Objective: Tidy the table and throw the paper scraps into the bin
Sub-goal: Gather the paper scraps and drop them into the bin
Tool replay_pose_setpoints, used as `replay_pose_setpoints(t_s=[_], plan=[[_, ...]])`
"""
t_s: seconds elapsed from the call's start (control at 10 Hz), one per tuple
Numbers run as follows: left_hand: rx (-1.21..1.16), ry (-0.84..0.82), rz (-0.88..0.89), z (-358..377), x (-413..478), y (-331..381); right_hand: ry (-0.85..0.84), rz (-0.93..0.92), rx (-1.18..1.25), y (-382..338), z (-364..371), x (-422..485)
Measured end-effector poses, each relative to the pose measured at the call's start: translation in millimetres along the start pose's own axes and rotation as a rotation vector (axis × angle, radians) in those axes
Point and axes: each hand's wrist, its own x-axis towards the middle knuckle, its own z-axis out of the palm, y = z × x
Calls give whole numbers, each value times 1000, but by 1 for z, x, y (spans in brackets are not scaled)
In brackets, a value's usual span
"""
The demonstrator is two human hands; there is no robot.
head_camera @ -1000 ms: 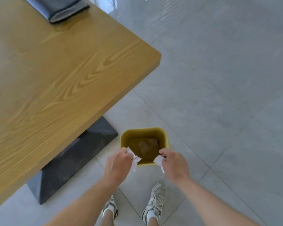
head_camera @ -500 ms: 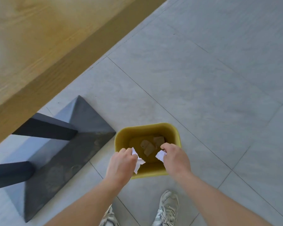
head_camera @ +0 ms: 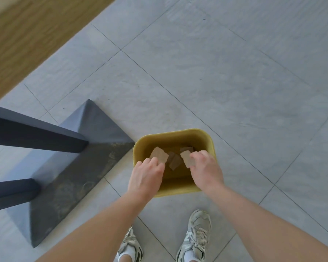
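Both hands, left hand [head_camera: 147,173] and right hand [head_camera: 206,167], sit right over the bin [head_camera: 208,138], each pinching a paper scrap [head_camera: 159,156], so the drop's straight down.

The bin [head_camera: 173,137] was a small mustard-yellow tub with rounded corners, standing upright and open on the grey floor tiles just beside the surface's dark base; a paper scrap [head_camera: 159,155] with a torn edge hung inside its mouth at the left side, and a second scrap [head_camera: 187,158] at the right side; further scraps [head_camera: 175,161] lay flat on the bottom, overlapping; whether the two upper scraps were held or falling could not be told.
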Motion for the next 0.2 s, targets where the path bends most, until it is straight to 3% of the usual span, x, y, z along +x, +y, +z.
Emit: replay_pose_setpoints(t_s=[0.2], plan=[[-13,48,-52,-10,-7,-1,-24,27,20,-2,-8,-5]])
